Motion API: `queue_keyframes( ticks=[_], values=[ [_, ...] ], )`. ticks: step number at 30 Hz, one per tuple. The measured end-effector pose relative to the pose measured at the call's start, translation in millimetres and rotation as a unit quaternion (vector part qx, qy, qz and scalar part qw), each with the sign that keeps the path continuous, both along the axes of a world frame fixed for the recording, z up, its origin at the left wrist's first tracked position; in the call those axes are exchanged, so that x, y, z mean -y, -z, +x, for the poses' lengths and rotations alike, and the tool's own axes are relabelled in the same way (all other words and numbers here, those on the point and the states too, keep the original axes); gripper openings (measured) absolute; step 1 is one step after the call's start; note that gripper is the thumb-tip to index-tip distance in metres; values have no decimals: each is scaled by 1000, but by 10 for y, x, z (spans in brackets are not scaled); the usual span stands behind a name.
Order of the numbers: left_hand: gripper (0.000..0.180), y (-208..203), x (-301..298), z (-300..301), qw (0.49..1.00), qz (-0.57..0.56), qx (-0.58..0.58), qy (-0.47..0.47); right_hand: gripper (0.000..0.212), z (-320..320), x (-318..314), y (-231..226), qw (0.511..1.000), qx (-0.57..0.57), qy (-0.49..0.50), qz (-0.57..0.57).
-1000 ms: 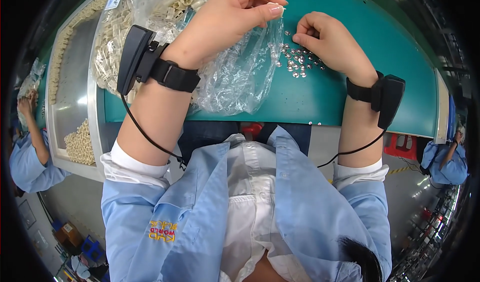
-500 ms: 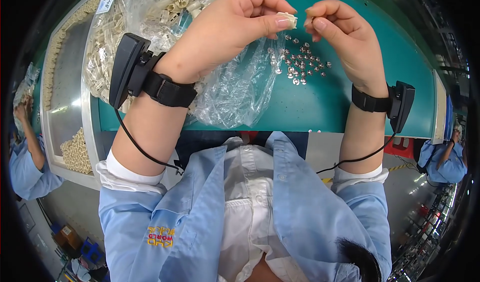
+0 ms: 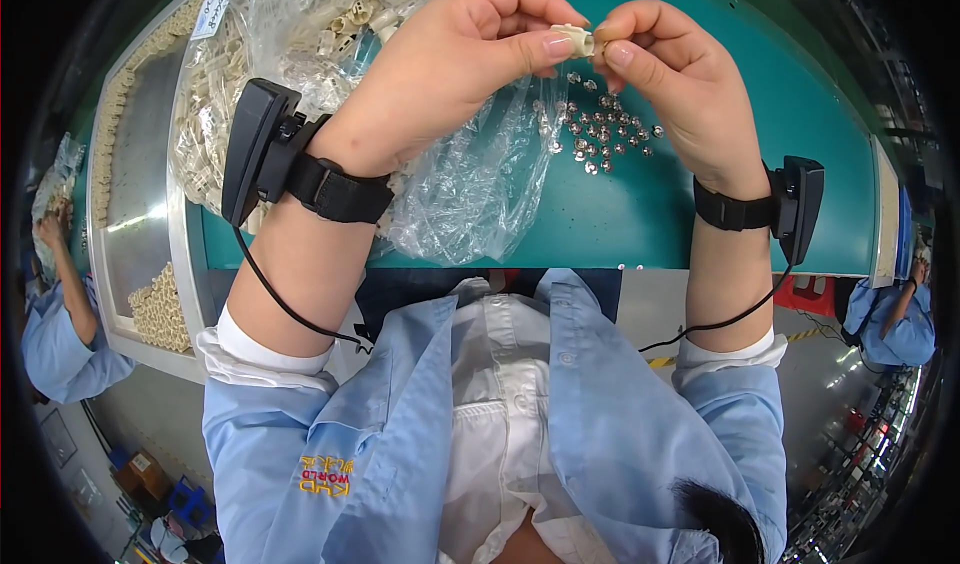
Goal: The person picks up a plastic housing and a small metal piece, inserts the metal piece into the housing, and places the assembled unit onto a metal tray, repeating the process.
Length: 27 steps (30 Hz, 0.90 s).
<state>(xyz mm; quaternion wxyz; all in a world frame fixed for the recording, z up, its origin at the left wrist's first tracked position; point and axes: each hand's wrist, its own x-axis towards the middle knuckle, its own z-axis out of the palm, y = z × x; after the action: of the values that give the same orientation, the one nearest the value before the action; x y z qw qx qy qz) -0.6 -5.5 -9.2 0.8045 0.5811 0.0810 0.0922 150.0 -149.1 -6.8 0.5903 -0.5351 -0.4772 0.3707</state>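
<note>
Left hand: the left hand is raised above the bench at about 11 o'clock in the view, thumb and fingers pinched on the left end of a small cream part.
Right hand: the right hand is at about 1 o'clock, thumb and forefinger pinched at the right end of the same part; whether it holds a second tiny piece there cannot be told.
Part: cream plastic, short and tube-like, held level between both hands near 12 o'clock, above the bench and clear of it.
Studs: a loose scatter of small silver studs lies on the bench right under the hands, toward 1 o'clock.
Bag: a clear plastic bag full of cream parts spreads from 10 o'clock down under the left wrist; its crumpled edge reaches just beside the studs.
Bench: the teal bench runs across the upper half.
Tray: a grey tray at 9 o'clock holds rows of cream parts along its edges.
Wrist units: a black unit is strapped to the left wrist and another to the right, each with a thin black cable.
Others: people in blue coats sit at the far 9 o'clock and 3 o'clock edges.
</note>
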Motion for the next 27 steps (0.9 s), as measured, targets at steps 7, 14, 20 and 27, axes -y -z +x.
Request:
queue_keyframes(
  ticks=[7,14,20,27],
  values=[
    [17,31,-27,-15,1000,-22,15,0,15,-60,-11,-42,1000,-24,0,0],
    [19,50,-50,7,999,-41,16,0,13,-6,-4,22,998,-34,-31,34],
    [20,101,-50,29,973,119,196,26,12,17,6,27,997,-40,-43,45],
    [20,44,-36,-43,991,112,77,-21,14,-75,-16,-27,1000,0,17,14]
  ],
)
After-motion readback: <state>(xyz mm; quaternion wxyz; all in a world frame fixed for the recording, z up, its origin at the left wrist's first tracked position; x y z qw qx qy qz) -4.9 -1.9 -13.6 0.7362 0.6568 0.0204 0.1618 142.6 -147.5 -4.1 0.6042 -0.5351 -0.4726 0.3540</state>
